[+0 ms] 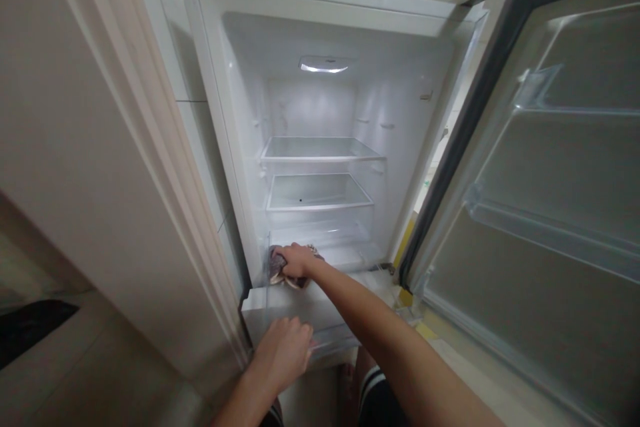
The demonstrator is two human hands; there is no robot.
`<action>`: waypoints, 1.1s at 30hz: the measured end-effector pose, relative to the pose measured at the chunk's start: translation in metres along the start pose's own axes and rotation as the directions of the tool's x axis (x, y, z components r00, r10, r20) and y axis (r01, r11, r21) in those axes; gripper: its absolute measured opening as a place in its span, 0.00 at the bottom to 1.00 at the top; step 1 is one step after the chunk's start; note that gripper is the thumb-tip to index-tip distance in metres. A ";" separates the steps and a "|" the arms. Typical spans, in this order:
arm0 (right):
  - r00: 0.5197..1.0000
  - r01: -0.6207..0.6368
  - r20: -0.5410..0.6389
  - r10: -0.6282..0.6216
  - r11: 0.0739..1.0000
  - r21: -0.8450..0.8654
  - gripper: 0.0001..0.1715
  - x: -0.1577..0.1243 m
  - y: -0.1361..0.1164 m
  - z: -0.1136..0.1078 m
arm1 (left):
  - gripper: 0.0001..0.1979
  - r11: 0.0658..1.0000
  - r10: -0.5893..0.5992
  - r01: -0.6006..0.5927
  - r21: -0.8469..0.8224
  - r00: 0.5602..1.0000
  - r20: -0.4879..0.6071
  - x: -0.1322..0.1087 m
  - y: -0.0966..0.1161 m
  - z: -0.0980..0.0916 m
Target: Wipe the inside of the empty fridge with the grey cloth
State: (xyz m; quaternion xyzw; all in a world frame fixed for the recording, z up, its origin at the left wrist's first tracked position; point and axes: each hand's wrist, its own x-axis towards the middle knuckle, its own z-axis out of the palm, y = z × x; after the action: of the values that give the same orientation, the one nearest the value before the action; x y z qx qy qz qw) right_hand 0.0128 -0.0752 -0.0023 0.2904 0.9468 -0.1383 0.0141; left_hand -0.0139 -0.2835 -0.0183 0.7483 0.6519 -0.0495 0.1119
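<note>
My right hand [296, 260] is closed on a bunched brown and white cloth [277, 265], low on the left side of an opened fridge. The cloth lies against the left wall of a clear plastic drawer [333, 337] that is pulled out at the bottom. Nearer to me, my left hand [285, 350] has its fingers curled over the drawer's front edge; its fingertips are partly hidden. My right forearm crosses over the drawer and covers part of it.
Two glass shelves [323, 159] sit above the drawer, below a lit lamp [324, 65]. On the right the fridge door [550, 167] stands wide open, with clear racks [540, 230] on its inside. A pale door frame [135, 80] rises close on the left.
</note>
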 end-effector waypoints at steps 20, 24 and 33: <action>0.949 0.040 0.285 -0.134 0.949 0.313 0.33 -0.081 0.054 0.003 | 0.18 0.995 -0.055 0.060 0.074 0.996 -0.071 0.025 -0.021 -0.031; 0.953 -0.052 0.301 0.027 0.996 0.076 0.35 -0.116 0.090 -0.021 | 0.19 0.994 -0.030 0.036 0.102 0.998 -0.053 0.029 -0.023 -0.028; 0.861 -0.482 -0.204 0.467 0.876 -0.029 0.35 -0.107 0.108 -0.014 | 0.19 0.989 0.072 -0.072 0.131 0.997 0.004 0.019 -0.023 0.010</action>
State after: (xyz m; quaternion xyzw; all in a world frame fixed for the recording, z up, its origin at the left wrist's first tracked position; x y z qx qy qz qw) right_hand 0.1625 -0.0443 -0.0044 0.5256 0.8477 -0.0647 -0.0314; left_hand -0.0332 -0.2650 -0.0343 0.7771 0.6199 -0.0880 0.0640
